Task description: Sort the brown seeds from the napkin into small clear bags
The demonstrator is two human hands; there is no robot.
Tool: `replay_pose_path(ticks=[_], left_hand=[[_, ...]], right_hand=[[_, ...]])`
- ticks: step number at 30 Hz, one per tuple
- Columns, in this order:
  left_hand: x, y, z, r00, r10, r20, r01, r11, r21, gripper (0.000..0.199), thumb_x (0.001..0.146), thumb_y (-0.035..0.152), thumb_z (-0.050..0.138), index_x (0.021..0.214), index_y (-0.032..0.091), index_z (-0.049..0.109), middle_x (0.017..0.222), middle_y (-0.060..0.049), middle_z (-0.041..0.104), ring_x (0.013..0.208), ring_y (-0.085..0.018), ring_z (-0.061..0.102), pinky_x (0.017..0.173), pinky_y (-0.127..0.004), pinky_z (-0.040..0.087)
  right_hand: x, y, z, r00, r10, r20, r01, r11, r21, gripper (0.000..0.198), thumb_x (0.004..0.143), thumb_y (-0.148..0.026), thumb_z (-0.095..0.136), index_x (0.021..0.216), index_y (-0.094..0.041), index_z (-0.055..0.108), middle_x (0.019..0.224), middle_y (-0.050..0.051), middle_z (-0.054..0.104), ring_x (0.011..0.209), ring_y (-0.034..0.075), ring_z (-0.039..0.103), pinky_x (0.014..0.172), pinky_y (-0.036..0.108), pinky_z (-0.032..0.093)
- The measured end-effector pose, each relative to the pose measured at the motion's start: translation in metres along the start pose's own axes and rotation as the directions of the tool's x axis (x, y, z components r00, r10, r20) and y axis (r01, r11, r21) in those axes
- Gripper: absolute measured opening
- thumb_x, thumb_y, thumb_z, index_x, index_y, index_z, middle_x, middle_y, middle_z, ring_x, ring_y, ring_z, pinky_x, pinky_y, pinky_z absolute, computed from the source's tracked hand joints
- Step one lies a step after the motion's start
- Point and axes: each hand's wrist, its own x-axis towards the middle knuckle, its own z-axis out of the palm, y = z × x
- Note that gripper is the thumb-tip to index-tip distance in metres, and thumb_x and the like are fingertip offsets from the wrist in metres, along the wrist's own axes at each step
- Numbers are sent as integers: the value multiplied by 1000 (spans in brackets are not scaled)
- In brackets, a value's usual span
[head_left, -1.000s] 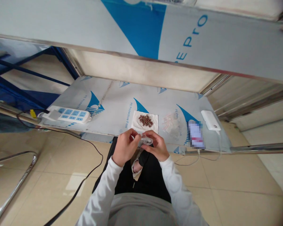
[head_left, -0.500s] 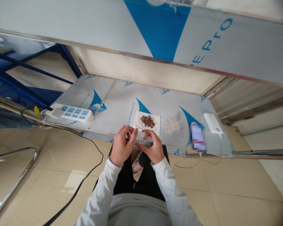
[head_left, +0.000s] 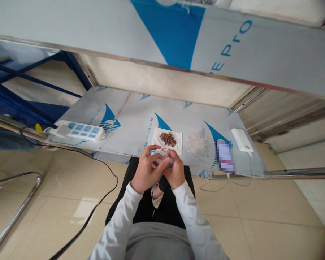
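Both hands meet at the table's front edge around a small clear plastic bag (head_left: 161, 153). My left hand (head_left: 147, 169) has its fingers closed on the bag's left side, its thumb reaching across toward the right. On the other side my right hand (head_left: 175, 169) grips the bag with bent fingers and thumb. What the bag contains is mostly hidden by the fingers. Just beyond the hands, a pile of small brown pieces (head_left: 168, 139) lies on a white paper sheet (head_left: 180, 147). Right of the sheet is a heap of clear plastic bags (head_left: 197, 143).
A phone (head_left: 225, 157) with a cable and a white power bank (head_left: 242, 140) lie at the table's right. A white power strip (head_left: 86, 131) sits at the left. An upper shelf (head_left: 97, 25) overhangs the film-covered table (head_left: 135, 115). A black cable (head_left: 108, 164) hangs to the floor.
My left hand has moved right, bringing its thumb over to the bag held by my right hand. The hands are now together. The camera view has shifted slightly.
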Motion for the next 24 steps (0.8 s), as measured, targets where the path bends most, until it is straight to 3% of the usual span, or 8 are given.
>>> replay_pose_path(ticks=[7, 11, 14, 16, 20, 22, 24], left_hand=[[-5, -9, 4, 999, 36, 4, -36, 998, 56, 27, 83, 41, 59, 102, 24, 68, 128, -11, 50, 117, -24, 51, 99, -43, 43], [-8, -10, 7, 998, 32, 56, -37, 995, 97, 25, 87, 38, 53, 102, 24, 68, 134, -10, 46, 117, -25, 50, 99, -45, 42], [-9, -4, 5, 996, 35, 79, -45, 990, 131, 25, 87, 39, 53, 103, 27, 68, 136, -9, 45, 119, -26, 49, 100, -48, 40], [-10, 0, 1, 999, 40, 20, -42, 995, 87, 26, 86, 40, 55, 106, 27, 67, 136, -9, 45, 121, -26, 48, 100, -46, 40], [-10, -2, -8, 967, -23, -254, 9, 998, -56, 24, 90, 34, 50, 104, 22, 65, 124, -10, 53, 121, -22, 49, 101, -38, 40], [-11, -9, -11, 940, -84, -332, 57, 994, -90, 24, 92, 33, 47, 101, 21, 65, 117, -9, 57, 116, -20, 53, 97, -34, 42], [-14, -18, -11, 926, -134, -354, 103, 989, -106, 25, 93, 34, 45, 99, 20, 65, 112, -8, 60, 111, -19, 55, 90, -31, 45]], right_hand=[[-3, 0, -2, 995, 83, 47, -85, 995, 49, 35, 72, -29, 68, 104, -20, 56, 102, 7, 69, 93, 24, 66, 83, 39, 53], [-3, -3, 0, 996, 59, 62, -62, 997, 43, 32, 73, -27, 67, 101, -19, 56, 99, 7, 69, 93, 23, 66, 83, 37, 52], [-6, -9, 3, 993, 111, 44, -113, 993, 23, 40, 71, -29, 68, 107, -19, 53, 98, 7, 69, 85, 21, 66, 78, 35, 53], [-6, -8, 4, 984, 172, 41, -172, 985, 2, 42, 71, -32, 69, 108, -20, 52, 91, 4, 69, 74, 18, 65, 71, 32, 53], [12, 16, -4, 973, 226, 51, -220, 971, -94, 39, 75, -45, 65, 103, -20, 55, 72, -2, 64, 59, 14, 58, 60, 26, 49], [34, 35, -13, 965, 229, 130, -198, 955, -220, 40, 75, -50, 64, 101, -21, 58, 70, -2, 63, 57, 13, 57, 59, 24, 47], [62, 53, -22, 926, 257, 277, -125, 900, -417, 38, 75, -51, 64, 99, -21, 60, 73, -1, 66, 60, 14, 59, 61, 24, 46]])
